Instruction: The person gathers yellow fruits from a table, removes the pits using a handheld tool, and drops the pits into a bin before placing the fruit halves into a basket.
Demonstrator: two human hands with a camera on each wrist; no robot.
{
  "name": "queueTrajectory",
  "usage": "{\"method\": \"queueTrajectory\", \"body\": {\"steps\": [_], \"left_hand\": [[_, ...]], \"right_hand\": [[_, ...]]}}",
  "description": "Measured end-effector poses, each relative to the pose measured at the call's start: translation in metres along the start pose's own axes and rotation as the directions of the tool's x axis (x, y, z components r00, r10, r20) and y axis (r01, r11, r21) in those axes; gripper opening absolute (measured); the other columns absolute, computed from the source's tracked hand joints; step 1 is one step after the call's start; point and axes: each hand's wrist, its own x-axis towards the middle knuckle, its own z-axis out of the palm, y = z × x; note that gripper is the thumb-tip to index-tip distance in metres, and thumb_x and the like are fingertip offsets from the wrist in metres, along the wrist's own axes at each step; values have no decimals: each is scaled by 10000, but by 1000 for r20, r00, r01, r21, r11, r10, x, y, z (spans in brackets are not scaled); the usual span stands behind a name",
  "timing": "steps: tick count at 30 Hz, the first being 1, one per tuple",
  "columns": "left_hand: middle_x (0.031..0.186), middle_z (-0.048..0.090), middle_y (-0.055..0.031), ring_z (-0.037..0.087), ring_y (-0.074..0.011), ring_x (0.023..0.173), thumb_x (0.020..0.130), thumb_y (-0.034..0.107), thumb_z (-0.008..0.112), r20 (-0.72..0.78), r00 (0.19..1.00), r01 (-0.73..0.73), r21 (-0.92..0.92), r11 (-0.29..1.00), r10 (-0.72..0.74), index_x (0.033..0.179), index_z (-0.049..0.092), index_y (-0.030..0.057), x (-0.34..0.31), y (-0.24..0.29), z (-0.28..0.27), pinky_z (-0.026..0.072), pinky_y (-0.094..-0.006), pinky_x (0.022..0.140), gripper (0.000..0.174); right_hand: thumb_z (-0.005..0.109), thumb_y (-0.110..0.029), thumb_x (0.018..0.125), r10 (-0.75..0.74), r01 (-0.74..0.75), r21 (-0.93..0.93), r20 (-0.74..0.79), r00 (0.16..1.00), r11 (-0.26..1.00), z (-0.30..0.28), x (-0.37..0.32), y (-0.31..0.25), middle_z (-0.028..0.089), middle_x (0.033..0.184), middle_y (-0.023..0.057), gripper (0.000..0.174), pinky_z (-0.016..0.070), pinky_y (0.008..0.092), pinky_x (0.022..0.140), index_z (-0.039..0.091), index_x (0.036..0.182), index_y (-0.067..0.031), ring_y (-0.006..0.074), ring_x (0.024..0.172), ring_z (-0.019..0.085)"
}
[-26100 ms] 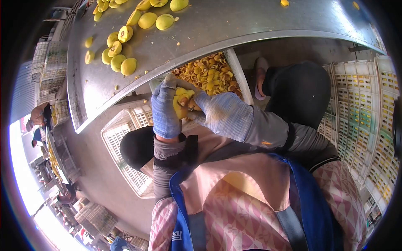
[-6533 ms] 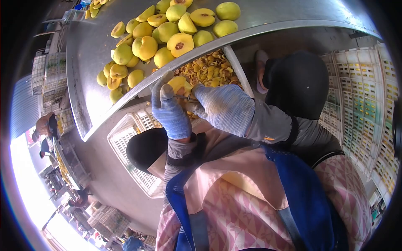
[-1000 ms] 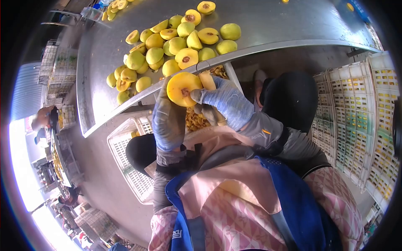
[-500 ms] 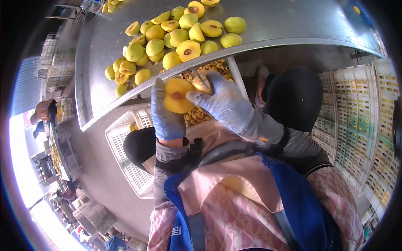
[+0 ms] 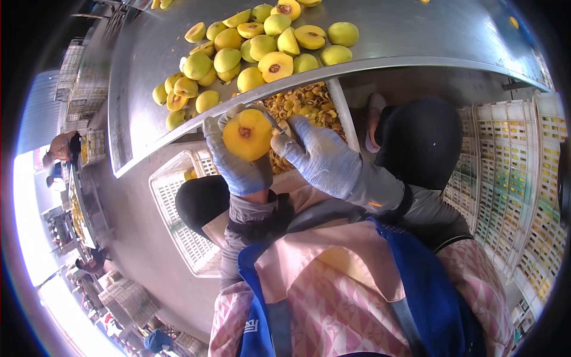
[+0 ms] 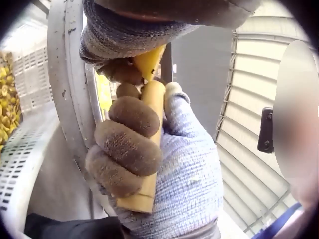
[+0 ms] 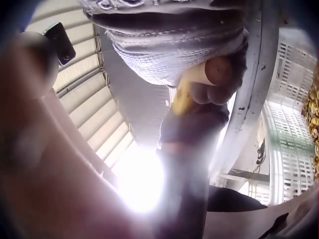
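My gloved left hand [image 5: 241, 174] holds a yellow fruit half [image 5: 247, 135], cut face up, with a brown centre. To its right, my gloved right hand [image 5: 329, 156] grips a tool whose thin dark metal part [image 5: 273, 122] reaches the fruit's right edge; the thumb is close to that edge. In the left wrist view, the right hand's fingers curl round the wooden handle [image 6: 155, 102], below the fruit [image 6: 148, 60] and left hand [image 6: 124, 42]. The right wrist view shows the handle's end [image 7: 218, 70] beside the fruit [image 7: 182, 99]; glare hides some detail.
A metal table [image 5: 404, 35] with a raised edge bears several whole and halved fruits [image 5: 228, 60]. Under the edge lies a container of cut scraps [image 5: 306, 104]. A white crate [image 5: 178, 196] stands at left, tall crates [image 5: 499, 166] at right.
More fruit lies on the table than 26 seconds ago. Since one second ago, the right hand has turned the tool, bringing its metal part to the fruit's edge; the left hand still holds the half.
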Motion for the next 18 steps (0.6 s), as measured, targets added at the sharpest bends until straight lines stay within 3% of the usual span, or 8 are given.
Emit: {"method": "queueTrajectory", "body": {"steps": [2, 3, 5, 6, 8, 12, 14, 18], "left_hand": [[1129, 649, -135, 620, -266, 1053, 991, 531, 479, -142, 939, -216, 462, 860, 313, 1258, 544, 18, -2, -8, -4, 501, -400, 961, 581], [1129, 649, -135, 620, -266, 1053, 991, 531, 479, -145, 940, -212, 464, 860, 310, 1258, 544, 18, -3, -6, -5, 501, -400, 961, 581], [1137, 651, -145, 620, -268, 1060, 995, 511, 483, -146, 986, -70, 61, 996, 78, 1244, 562, 5, -2, 0, -5, 500, -398, 964, 570], [1137, 651, -145, 620, -268, 1060, 995, 511, 483, -146, 986, -71, 60, 996, 80, 1244, 562, 5, -2, 1, -1, 500, -398, 964, 570], [1142, 652, -164, 620, -274, 1060, 1000, 502, 477, -183, 983, -24, -15, 1000, 21, 1219, 578, -23, -5, 4, 6, 501, -403, 965, 578], [1144, 651, -177, 622, -280, 1055, 1007, 490, 467, -114, 993, 31, 94, 995, -20, 1206, 580, -45, -7, 3, 7, 503, -407, 963, 582], [1134, 651, -174, 625, -281, 1041, 1020, 473, 447, 39, 997, -68, 226, 972, 61, 1208, 577, -53, -8, 1, 10, 511, -401, 948, 574], [996, 660, -143, 622, -218, 944, 1044, 447, 394, -72, 990, -96, 300, 949, 123, 1089, 625, -22, -11, -4, 25, 503, -339, 883, 524]], "right_hand": [[676, -311, 940, -24, 25, -102, 17, 1000, 994, -8, -1, -9, 654, 719, 138, 333, 502, 355, 535, 593, 1008, 4, 279, 580, 640], [676, -295, 937, -49, 55, -202, 34, 998, 978, -10, 0, -13, 657, 738, 162, 323, 511, 373, 553, 587, 1017, 6, 314, 613, 653], [651, -317, 947, -87, 80, -162, -40, 995, 984, -6, 1, -11, 646, 719, 156, 313, 507, 401, 544, 574, 980, -15, 331, 599, 642], [626, -340, 957, -122, 108, -125, -114, 986, 986, -5, 1, -9, 634, 700, 149, 310, 503, 429, 534, 560, 944, -37, 348, 584, 631], [621, -339, 960, -125, 117, -152, -44, 991, 981, -7, 1, -12, 629, 690, 151, 306, 501, 430, 526, 562, 947, -40, 348, 575, 630], [615, -332, 963, -117, 126, -222, 52, 992, 967, -4, -2, -11, 618, 669, 153, 293, 494, 432, 511, 569, 966, -42, 347, 563, 627], [612, -324, 964, -121, 129, -212, 48, 991, 969, -2, -2, -8, 619, 672, 154, 290, 494, 433, 511, 570, 980, -38, 348, 563, 627], [606, -305, 967, -86, 88, -164, 17, 996, 983, 3, -5, -5, 625, 687, 158, 285, 502, 437, 523, 567, 1015, -27, 352, 575, 632]]}}
